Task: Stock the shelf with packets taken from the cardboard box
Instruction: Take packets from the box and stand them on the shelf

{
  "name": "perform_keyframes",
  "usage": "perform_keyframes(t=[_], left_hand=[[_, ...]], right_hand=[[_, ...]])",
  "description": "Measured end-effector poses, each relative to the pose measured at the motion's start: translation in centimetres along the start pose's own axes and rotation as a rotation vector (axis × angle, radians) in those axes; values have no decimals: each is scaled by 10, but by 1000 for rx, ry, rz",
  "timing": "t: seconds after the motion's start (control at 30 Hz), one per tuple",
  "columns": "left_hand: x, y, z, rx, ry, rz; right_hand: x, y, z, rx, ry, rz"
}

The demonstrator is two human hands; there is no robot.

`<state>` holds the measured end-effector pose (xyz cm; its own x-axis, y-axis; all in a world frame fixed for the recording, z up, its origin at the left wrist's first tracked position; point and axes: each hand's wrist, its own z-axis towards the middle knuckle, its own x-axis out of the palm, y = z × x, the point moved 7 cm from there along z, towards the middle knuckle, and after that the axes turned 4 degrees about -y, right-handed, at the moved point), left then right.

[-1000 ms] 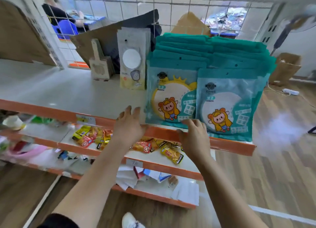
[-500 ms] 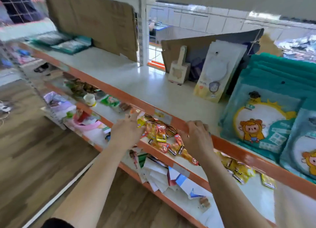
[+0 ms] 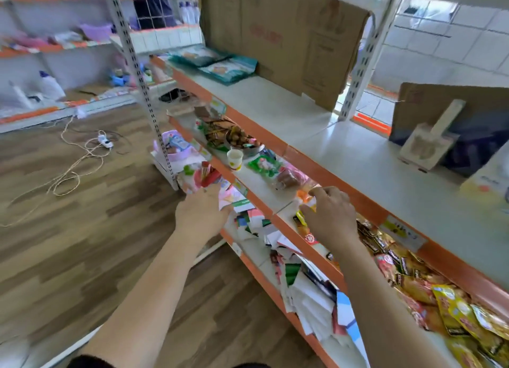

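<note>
Hands down off top shelf (image 3: pixel 344 152): my right hand (image 3: pixel 330 216) loosely curled, empty; left hand (image 3: pixel 203 216) can't tell. Cardboard box run next, probably.

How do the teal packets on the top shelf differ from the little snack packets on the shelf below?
The teal packets are large and lie flat, a few overlapping. The snack packets are small and heaped in a jumble. The teal packets are teal and white, while the snack packets are yellow, red and gold. Both sit on the same orange-edged shelving.
</note>
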<state>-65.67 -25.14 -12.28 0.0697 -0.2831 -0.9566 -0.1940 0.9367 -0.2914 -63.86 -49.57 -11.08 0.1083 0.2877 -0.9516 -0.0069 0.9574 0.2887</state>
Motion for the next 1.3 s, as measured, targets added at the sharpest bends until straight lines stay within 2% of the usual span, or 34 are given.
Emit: perform_keyframes(t=[0.23,0.8,1.07,1.3], left_hand=[[-4,50,55,-78,-6,38],[-26,107,264,-212,-48,63],[-32,143,327,-204,-41,4],[-58,215,413,-130,-59,-67]], right_hand=[[28,61,58,-122,41,-86],[85,175,281,-240,51,56],[119,245,336,-256,104,92],[147,321,391,-204,41,57]])
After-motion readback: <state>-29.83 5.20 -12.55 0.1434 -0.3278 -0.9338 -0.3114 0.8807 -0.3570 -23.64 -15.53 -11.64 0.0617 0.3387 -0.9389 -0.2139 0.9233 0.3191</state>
